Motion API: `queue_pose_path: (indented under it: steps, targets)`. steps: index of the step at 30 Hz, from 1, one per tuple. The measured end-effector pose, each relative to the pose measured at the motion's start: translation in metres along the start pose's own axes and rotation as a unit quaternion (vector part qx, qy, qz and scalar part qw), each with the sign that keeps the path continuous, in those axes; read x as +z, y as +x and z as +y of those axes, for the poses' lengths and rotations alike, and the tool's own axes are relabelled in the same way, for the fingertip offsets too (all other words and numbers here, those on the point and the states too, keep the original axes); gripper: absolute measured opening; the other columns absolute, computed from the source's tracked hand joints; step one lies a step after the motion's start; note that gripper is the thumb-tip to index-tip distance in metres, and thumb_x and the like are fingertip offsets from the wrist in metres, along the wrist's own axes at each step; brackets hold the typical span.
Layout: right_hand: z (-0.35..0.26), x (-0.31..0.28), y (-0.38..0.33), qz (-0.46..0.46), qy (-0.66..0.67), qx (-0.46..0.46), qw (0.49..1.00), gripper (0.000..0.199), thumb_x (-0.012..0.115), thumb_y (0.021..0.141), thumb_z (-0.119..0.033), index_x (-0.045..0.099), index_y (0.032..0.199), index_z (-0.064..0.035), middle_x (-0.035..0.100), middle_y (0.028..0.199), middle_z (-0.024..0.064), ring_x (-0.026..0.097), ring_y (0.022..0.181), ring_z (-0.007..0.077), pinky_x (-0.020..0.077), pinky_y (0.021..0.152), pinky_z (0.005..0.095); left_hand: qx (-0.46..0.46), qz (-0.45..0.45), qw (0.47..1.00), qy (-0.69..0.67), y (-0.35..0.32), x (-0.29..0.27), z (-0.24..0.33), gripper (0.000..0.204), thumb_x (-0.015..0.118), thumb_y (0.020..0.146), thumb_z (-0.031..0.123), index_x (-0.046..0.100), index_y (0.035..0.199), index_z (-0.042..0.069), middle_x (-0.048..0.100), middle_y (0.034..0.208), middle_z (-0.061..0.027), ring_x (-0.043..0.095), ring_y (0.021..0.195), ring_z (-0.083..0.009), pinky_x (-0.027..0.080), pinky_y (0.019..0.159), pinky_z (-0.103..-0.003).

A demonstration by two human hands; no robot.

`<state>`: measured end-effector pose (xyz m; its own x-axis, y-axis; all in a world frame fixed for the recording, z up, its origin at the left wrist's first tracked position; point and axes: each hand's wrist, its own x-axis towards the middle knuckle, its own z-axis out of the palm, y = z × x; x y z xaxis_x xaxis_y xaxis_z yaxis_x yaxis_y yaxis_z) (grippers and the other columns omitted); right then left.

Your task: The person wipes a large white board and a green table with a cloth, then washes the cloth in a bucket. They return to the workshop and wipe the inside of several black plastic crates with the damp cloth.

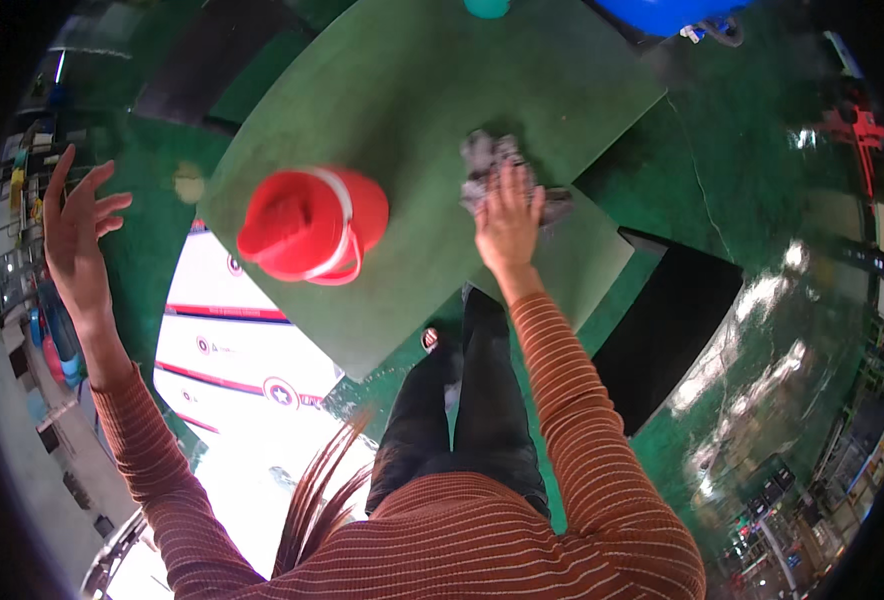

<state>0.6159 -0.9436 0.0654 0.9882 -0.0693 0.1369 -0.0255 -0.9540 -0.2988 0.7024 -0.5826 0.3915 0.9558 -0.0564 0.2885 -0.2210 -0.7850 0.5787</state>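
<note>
Grey, crumpled cloth rag [494,165] is pressed flat beneath the right hand [508,222], fingers extended over it rather than closed, near the right edge of a green tabletop [392,90]. A red plastic bucket [312,225] lies tipped just to its left. The left hand [74,232] is raised well apart, fingers spread, holding nothing.
</note>
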Motion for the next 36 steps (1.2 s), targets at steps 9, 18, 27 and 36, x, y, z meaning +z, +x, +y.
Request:
queue_pose_path:
  steps: [9, 18, 27, 36]
  targets:
    - [-0.083, -0.003, -0.154, -0.059, 0.174, -0.226, 0.957, 0.025, 0.055, 0.071, -0.009, 0.061, 0.095, -0.0062, 0.047, 0.125, 0.0054, 0.037, 0.123, 0.0203, 0.0291, 0.098, 0.0474, -0.166, -0.010, 0.983, -0.078, -0.168, -0.016, 0.042, 0.043, 0.049, 0.090, 0.026, 0.043, 0.124, 0.001, 0.060, 0.103, -0.0088, 0.063, 0.075, -0.0117, 0.045, 0.060, -0.020]
    - [-0.020, -0.123, -0.290, -0.408, 0.611, -0.072, 0.674, 0.016, 0.048, 0.086, -0.008, 0.056, 0.099, -0.0058, 0.055, 0.106, 0.0102, 0.055, 0.096, 0.0282, 0.0456, 0.079, 0.0327, -0.125, 0.002, 0.989, -0.078, -0.188, 0.066, 0.206, 0.032, 0.045, 0.091, 0.013, 0.047, 0.121, 0.002, 0.064, 0.095, -0.0076, 0.063, 0.071, -0.0119, 0.046, 0.058, -0.021]
    - [0.244, -0.335, -0.262, -0.314, 0.651, -0.144, 0.676, 0.031, 0.050, 0.085, -0.005, 0.051, 0.116, -0.0044, 0.049, 0.122, 0.0108, 0.049, 0.111, 0.0279, 0.0399, 0.092, 0.0344, -0.105, -0.105, 0.968, -0.203, -0.189, 0.271, 0.446, 0.024, 0.045, 0.090, 0.004, 0.053, 0.112, 0.000, 0.064, 0.090, -0.0092, 0.064, 0.071, -0.0135, 0.047, 0.056, -0.021]
    - [0.405, -0.404, -0.153, -0.253, 0.609, 0.018, 0.752, 0.026, 0.045, 0.089, -0.009, 0.054, 0.110, 0.0021, 0.053, 0.116, 0.0122, 0.052, 0.102, 0.0215, 0.0392, 0.089, 0.0290, -0.119, -0.008, 0.976, -0.180, -0.146, 0.288, 0.512, 0.020, 0.045, 0.090, 0.005, 0.056, 0.106, 0.000, 0.064, 0.086, -0.0079, 0.064, 0.069, -0.0126, 0.047, 0.055, -0.021]
